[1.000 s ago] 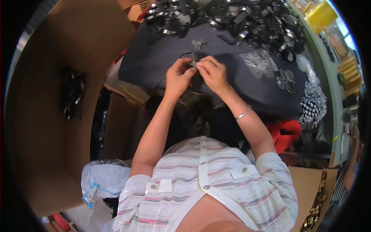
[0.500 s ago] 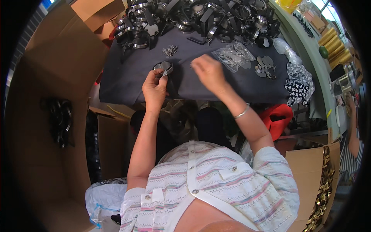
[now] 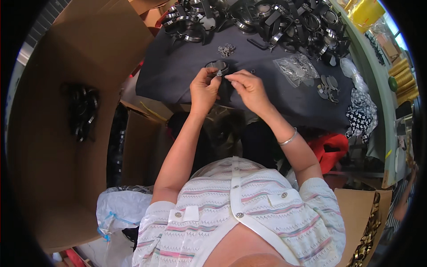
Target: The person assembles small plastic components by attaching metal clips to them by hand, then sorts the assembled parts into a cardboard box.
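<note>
My left hand is closed, thumb against fingers, on a round silver-rimmed piece with a black strap at the table's front part. A small pale metal bit shows at the thumb tip. Close beside it, my right hand is pinched, its fingertips almost meeting the left thumb. Whatever lies in that pinch is too small to make out. Beyond the hands sits a little heap of silver metal links. To the right lie a clear bag of thin metal pins and several flat grey oval discs.
A large pile of black straps with round silver pieces covers the back of the dark cloth-covered table. Tall cardboard box on the left, holding black straps. Patterned cloth at the right edge; a box with gold strips lower right.
My right hand has come in from the right to the left hand's fingertips. The whole view has shifted, so the table sits farther right and higher. The left hand keeps its hold.
</note>
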`<action>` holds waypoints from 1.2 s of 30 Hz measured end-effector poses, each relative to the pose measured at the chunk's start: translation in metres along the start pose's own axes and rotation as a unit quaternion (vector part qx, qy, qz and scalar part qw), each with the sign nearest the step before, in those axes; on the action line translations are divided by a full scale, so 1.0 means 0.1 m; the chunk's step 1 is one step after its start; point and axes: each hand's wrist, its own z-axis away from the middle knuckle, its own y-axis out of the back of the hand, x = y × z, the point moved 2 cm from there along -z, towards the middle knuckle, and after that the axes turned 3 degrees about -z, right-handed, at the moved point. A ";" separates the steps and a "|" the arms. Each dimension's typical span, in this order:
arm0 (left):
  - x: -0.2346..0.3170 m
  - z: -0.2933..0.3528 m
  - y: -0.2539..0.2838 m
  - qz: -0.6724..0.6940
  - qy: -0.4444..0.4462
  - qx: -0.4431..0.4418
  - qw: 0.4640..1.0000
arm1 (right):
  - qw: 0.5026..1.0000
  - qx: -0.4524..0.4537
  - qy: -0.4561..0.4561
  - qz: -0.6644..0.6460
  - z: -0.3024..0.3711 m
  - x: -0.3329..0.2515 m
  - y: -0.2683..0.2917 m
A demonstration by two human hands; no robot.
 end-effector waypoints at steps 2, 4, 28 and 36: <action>0.00 0.00 0.01 -0.004 0.001 0.002 1.000 | 0.999 0.009 -0.035 -0.007 0.04 0.00 -0.09; -0.01 0.00 0.02 -0.006 0.000 0.002 1.000 | 0.997 0.014 -0.079 -0.008 0.07 -0.01 -0.12; 0.03 0.01 0.00 -0.046 -0.003 0.022 0.999 | 0.961 0.096 -0.055 0.254 -0.01 0.18 0.61; 0.06 0.00 0.00 -0.034 0.006 -0.002 0.999 | 0.832 -0.052 -0.209 0.511 -0.10 0.58 1.22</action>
